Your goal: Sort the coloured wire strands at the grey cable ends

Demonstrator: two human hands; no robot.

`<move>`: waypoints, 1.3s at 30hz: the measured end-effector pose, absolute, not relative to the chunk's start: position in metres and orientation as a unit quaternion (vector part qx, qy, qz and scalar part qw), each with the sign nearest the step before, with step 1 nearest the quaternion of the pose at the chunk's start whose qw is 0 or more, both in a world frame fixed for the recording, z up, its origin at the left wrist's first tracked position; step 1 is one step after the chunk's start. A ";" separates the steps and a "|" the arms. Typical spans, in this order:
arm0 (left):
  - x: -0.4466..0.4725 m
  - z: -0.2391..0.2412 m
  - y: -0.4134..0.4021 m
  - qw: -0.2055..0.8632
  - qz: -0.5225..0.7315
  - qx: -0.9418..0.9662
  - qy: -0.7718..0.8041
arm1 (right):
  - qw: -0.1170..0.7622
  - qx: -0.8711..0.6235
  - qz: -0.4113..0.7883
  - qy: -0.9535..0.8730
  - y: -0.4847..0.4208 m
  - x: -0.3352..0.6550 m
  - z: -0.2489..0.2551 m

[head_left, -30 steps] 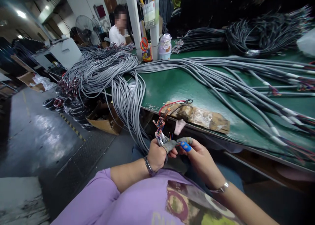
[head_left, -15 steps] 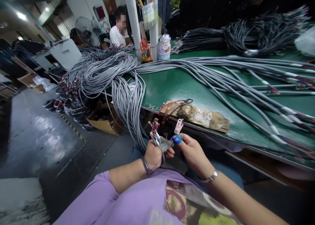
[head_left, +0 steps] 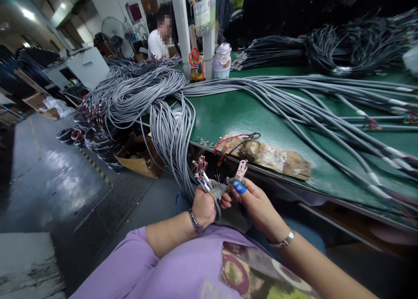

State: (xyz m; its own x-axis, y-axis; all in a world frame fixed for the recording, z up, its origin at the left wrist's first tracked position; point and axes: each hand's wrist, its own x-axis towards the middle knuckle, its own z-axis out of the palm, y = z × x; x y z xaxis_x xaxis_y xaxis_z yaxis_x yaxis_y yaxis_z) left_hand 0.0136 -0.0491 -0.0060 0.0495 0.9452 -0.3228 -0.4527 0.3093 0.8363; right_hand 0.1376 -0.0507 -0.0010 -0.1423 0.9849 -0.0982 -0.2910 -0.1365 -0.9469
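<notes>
My left hand (head_left: 205,204) is closed around several grey cables (head_left: 214,191), whose stripped ends with thin coloured wires (head_left: 201,164) stick up above the fist. A piece of grey sheath or tape lies across the cables. My right hand (head_left: 259,205), with a blue cover (head_left: 239,186) on the thumb, pinches a small pink plastic tool (head_left: 241,170) with slots in it. The tool points upward, just right of the cable ends. A few thin wires run between the two hands; what else the right fingers grip is hidden.
Grey cables (head_left: 170,129) hang over the edge of the green table (head_left: 222,111), and more stretch across it. A taped cardboard strip (head_left: 284,160) lies near the front edge. Black cable bundles (head_left: 339,46) and a lidded cup (head_left: 222,60) stand behind. A person (head_left: 159,42) sits farther back.
The view has shifted slightly, so the table things appear a little farther right. My right hand and the pink tool have moved slightly right and down; both hands keep their grip.
</notes>
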 end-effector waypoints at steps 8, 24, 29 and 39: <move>0.008 -0.011 -0.050 0.713 0.422 0.352 0.436 | 0.462 -0.354 0.697 -0.418 -0.051 0.140 0.004; 0.011 -0.011 -0.053 0.678 0.479 0.307 0.466 | 0.476 -0.418 0.651 -0.418 -0.052 0.137 -0.006; 0.010 -0.008 -0.051 0.675 0.491 0.293 0.467 | 0.513 -0.489 0.599 -0.373 -0.048 0.146 -0.010; 0.012 0.006 -0.047 0.718 0.457 0.291 0.437 | 0.477 -0.381 0.744 -0.271 -0.025 0.166 -0.007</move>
